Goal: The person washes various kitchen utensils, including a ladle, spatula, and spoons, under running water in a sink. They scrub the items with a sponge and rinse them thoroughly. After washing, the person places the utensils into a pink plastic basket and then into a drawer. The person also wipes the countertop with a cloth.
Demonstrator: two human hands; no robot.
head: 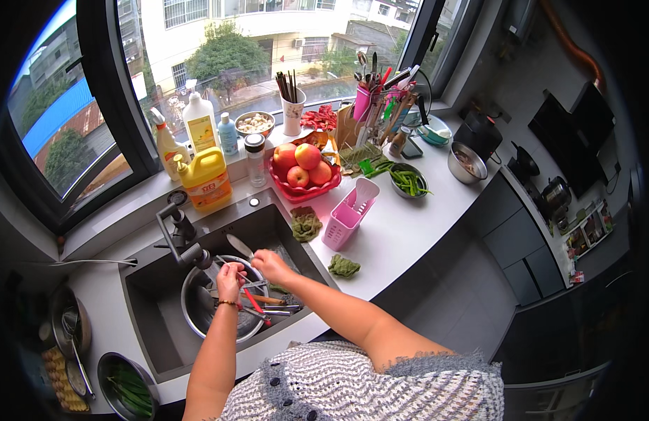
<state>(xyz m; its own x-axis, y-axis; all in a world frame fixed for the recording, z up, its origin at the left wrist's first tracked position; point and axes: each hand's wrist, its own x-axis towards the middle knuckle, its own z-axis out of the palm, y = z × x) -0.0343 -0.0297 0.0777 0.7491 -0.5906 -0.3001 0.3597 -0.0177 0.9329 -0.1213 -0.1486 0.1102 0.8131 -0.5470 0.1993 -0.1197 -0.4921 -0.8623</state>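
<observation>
Both hands are over a steel basin [185, 308] standing in the dark sink [158, 321]. My right hand [271, 267] grips a metal utensil with a flat, rounded blade [239, 245], which points up and left; whether it is a knife or a spoon is unclear. Beside it, under the faucet spout [200, 258], the fingers of my left hand [230, 284] are closed around a thin stick-like utensil [242, 276]. Several utensils lean across the basin's right side, among them a red-handled one [253, 301] and a wooden-handled one [271, 301]. My hands hide part of the basin.
A pink slotted utensil holder [343, 223] and two green cloths [305, 223] [344, 266] lie right of the sink. Behind stand a yellow detergent jug [206, 181], a red apple basket [303, 192] and a bowl of green peppers [408, 181]. At lower left sits a bowl of green vegetables [128, 387].
</observation>
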